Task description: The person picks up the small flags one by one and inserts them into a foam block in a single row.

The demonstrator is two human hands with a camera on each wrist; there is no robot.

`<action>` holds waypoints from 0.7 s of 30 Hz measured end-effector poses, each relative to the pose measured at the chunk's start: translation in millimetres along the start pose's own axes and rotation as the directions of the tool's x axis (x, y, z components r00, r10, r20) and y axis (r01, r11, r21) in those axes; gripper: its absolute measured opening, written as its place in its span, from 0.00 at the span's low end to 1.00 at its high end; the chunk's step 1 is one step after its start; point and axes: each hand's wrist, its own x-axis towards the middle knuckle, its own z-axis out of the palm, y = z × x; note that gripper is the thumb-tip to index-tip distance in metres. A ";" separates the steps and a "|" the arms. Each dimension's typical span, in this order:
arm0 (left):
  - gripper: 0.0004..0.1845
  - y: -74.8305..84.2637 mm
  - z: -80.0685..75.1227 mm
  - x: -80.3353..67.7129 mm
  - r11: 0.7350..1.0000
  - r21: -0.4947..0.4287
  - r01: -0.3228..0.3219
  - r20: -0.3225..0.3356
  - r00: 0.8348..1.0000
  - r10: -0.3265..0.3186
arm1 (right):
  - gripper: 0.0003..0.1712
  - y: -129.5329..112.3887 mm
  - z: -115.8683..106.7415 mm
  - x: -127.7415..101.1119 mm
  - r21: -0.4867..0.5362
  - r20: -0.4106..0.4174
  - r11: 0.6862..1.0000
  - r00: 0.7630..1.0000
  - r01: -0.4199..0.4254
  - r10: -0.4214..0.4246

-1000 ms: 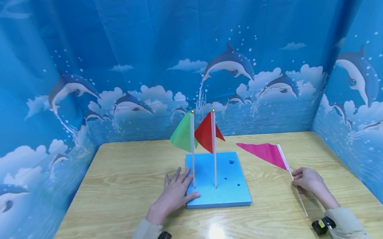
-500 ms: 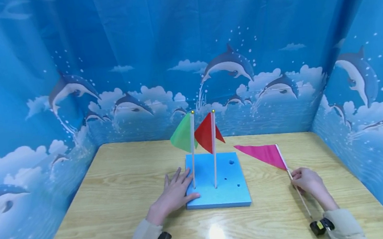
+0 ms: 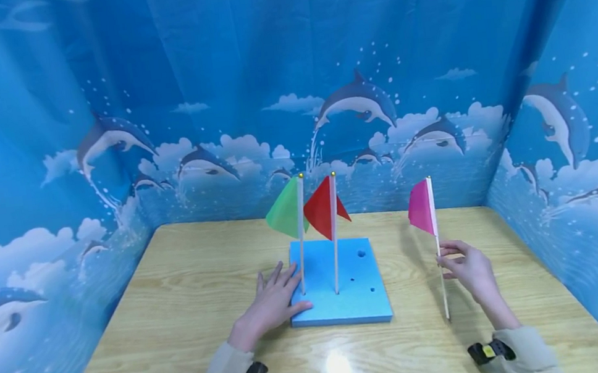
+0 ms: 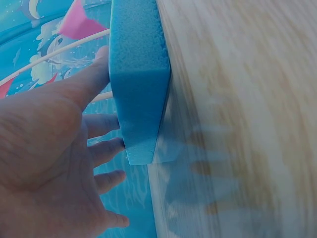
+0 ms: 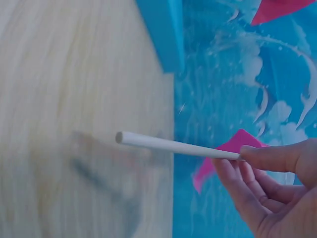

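The pink flag [image 3: 422, 207] stood upright in the head view, well to the right of the blue foam block [image 3: 339, 284], its stick pinched between thumb and fingers of the right hand [image 3: 468, 268] and its lower tip just above the wooden table [image 3: 178, 301]. The left hand [image 3: 271, 302] lay flat with straight fingers against the block's left edge. A green flag [image 3: 285, 210] and a red flag [image 3: 324, 205] stood planted in the block.

In the left wrist view, the left hand [image 4: 59, 163] spread its fingers along the foam block's [image 4: 138, 74] side.

In the right wrist view, the right hand [image 5: 267, 188] gripped the pink flag's stick [image 5: 168, 145] between thumb and fingertips, above the table [image 5: 74, 99].
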 end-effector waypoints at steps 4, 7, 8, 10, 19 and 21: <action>0.42 -0.4 0.8 -0.5 1.000 0.000 -0.004 -0.005 1.000 0.004 | 0.21 -15.3 11.8 0.7 0.087 -0.053 0.995 0.997 0.054 -0.049; 0.42 -0.4 0.6 -1.1 1.000 0.000 -0.008 -0.004 1.000 0.008 | 0.21 -27.6 21.4 1.5 0.157 -0.081 0.984 0.994 0.083 -0.070; 0.42 -0.4 0.4 -1.1 1.000 -0.002 -0.011 -0.007 1.000 0.011 | 0.21 -31.4 25.0 1.7 0.185 -0.094 0.979 0.993 0.091 -0.075; 0.42 -0.4 0.1 -1.2 1.000 -0.005 -0.017 -0.011 1.000 0.017 | 0.21 -38.3 32.1 2.0 0.225 -0.118 0.968 0.989 0.111 -0.086; 0.42 -0.5 0.4 -0.1 1.000 -0.004 -0.005 -0.004 1.000 0.005 | 0.19 -56.1 66.5 0.4 0.362 -0.183 0.910 0.973 0.203 -0.144; 0.42 -0.3 0.1 0.0 1.000 -0.002 -0.006 -0.004 1.000 0.006 | 0.18 -58.3 73.9 -0.9 0.376 -0.177 0.902 0.972 0.213 -0.156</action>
